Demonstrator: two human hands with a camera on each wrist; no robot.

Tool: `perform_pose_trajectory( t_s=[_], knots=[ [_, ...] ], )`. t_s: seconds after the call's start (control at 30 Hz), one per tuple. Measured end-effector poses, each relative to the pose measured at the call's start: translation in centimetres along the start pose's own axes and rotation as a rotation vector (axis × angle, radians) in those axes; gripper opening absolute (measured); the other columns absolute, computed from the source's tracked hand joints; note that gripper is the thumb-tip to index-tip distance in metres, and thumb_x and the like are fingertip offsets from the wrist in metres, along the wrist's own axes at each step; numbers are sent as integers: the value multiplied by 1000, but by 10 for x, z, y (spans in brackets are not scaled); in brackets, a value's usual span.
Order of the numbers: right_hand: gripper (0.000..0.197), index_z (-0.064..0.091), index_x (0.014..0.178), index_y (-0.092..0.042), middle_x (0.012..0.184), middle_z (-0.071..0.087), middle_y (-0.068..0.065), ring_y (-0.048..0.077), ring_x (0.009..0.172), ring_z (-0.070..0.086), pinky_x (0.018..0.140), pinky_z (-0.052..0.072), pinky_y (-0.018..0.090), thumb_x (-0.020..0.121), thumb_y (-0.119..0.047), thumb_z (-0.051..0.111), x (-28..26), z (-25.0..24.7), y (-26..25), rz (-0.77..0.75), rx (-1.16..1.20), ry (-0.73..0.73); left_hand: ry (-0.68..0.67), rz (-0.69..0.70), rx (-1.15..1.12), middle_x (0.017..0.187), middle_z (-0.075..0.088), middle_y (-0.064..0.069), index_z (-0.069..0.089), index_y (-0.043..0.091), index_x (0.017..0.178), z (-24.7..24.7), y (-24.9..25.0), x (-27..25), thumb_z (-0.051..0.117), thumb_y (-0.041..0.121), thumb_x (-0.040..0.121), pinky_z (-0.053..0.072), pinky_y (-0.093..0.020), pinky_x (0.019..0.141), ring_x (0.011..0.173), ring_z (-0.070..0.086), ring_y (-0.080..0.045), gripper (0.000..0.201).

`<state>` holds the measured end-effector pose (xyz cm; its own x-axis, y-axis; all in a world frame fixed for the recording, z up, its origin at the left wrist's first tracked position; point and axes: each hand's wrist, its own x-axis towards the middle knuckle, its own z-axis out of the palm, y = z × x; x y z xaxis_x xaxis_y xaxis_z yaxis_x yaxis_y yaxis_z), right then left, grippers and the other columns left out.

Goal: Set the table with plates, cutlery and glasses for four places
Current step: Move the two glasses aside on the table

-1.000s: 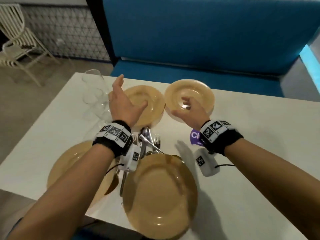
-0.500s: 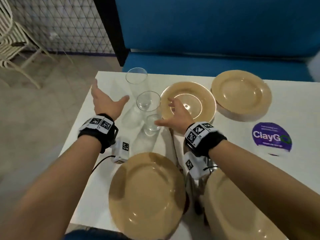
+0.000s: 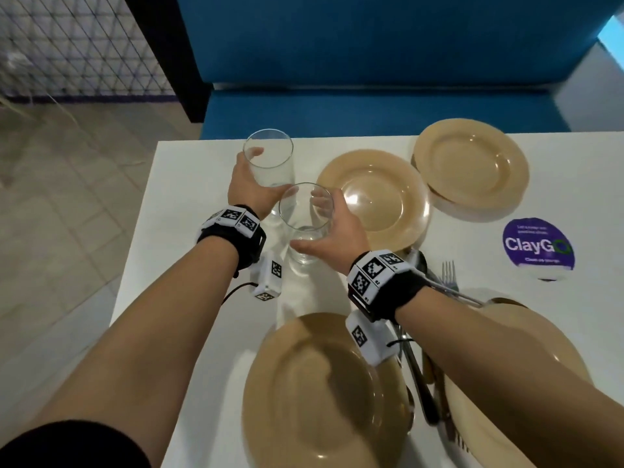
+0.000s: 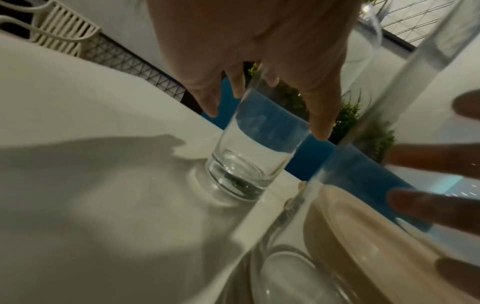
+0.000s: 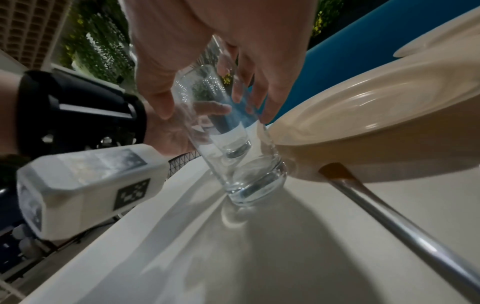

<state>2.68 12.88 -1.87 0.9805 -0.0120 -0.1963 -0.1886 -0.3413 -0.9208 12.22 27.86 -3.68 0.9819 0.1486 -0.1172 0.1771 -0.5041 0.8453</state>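
Note:
Two clear glasses stand at the table's far left. My left hand [image 3: 269,170] curls round the far glass [image 3: 277,140]; in the left wrist view its thumb and fingers [image 4: 207,102] flank that glass [image 4: 249,164]. My right hand [image 3: 307,222] wraps the near glass [image 3: 305,256], with thumb and fingers on either side of it [image 5: 249,176]. Both glasses rest on the white table [image 3: 189,231]. Four tan plates lie around: two far ones [image 3: 374,197] [image 3: 471,167] and two near ones [image 3: 324,390] [image 3: 513,383]. Cutlery [image 3: 418,383] is bunched between the near plates, partly under my right forearm.
A purple round sticker [image 3: 537,244] is on the table at the right. A blue bench [image 3: 371,106] runs behind the far edge. The table's left edge [image 3: 135,265] drops to a tiled floor. One far plate [image 5: 376,115] sits right beside the near glass.
The view swung left from the plates to the glasses. Both hands, open and spread half a second ago, have reached forward and closed round one glass each.

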Motion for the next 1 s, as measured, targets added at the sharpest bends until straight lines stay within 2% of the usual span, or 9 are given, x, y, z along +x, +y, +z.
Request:
perform_pose_trajectory(
  t_s=[0.1, 0.27, 0.4, 0.5, 0.57, 0.7, 0.77, 0.87, 1.0],
  knots=[
    [85, 37, 128, -26, 120, 53, -12, 7, 115, 51, 93, 43, 22, 58, -21, 86, 1, 0, 0, -21, -42, 4, -2, -31, -53, 124, 53, 5, 40, 25, 120, 1, 1, -2, 87, 25, 62, 41, -22, 90, 109, 51, -13, 74],
    [78, 42, 120, -28, 104, 53, -20, 8, 106, 55, 91, 51, 32, 57, -19, 86, -6, -15, -8, -23, 95, 63, 83, -31, -88, 109, 58, 8, 39, 34, 109, -15, 3, -19, 90, 28, 55, 51, -34, 92, 105, 60, -16, 74],
    [71, 42, 110, -34, 102, 55, -15, 10, 103, 57, 92, 51, 35, 55, -19, 85, -8, -49, -18, -64, 173, 104, 110, 33, -12, 102, 61, 14, 42, 39, 105, -30, 30, -39, 88, 33, 53, 51, -40, 93, 99, 62, -14, 70],
    [70, 40, 101, -47, 104, 57, -11, 14, 100, 58, 92, 51, 41, 48, -30, 81, -11, -83, -18, -85, 170, 140, 49, 91, 37, 100, 62, 15, 45, 40, 108, -20, 65, -58, 86, 41, 49, 51, -40, 92, 97, 64, -13, 72],
    [72, 40, 105, -48, 107, 58, -8, 14, 100, 59, 91, 51, 38, 46, -36, 80, -15, -115, -12, -94, 147, 183, 31, 131, 48, 99, 62, 16, 47, 40, 112, 0, 89, -73, 84, 50, 44, 53, -40, 90, 94, 65, -12, 77],
    [74, 39, 114, -42, 107, 56, -6, 14, 99, 59, 87, 52, 33, 57, -30, 85, -29, -198, 13, -125, 81, 212, 41, 208, 53, 98, 64, 15, 47, 39, 113, 61, 134, -106, 79, 61, 43, 54, -42, 86, 90, 66, -12, 80],
    [73, 39, 115, -38, 105, 55, -9, 14, 98, 57, 85, 49, 29, 59, -28, 85, -36, -242, 27, -130, 54, 229, 53, 219, 27, 98, 64, 15, 47, 38, 114, 98, 158, -122, 80, 60, 44, 54, -41, 86, 89, 66, -11, 80],
    [72, 42, 118, -33, 106, 56, -8, 15, 98, 57, 87, 49, 31, 59, -27, 84, -49, -304, 47, -124, 7, 270, 31, 224, -22, 100, 63, 11, 47, 32, 116, 156, 191, -146, 86, 49, 50, 54, -40, 85, 90, 65, -13, 78],
    [71, 39, 111, -38, 105, 55, -8, 17, 101, 58, 87, 48, 30, 58, -25, 84, -65, -379, 70, -101, -18, 343, -46, 265, -51, 98, 64, 9, 47, 31, 112, 227, 229, -170, 85, 49, 48, 56, -41, 81, 88, 66, -15, 76]
  ],
)
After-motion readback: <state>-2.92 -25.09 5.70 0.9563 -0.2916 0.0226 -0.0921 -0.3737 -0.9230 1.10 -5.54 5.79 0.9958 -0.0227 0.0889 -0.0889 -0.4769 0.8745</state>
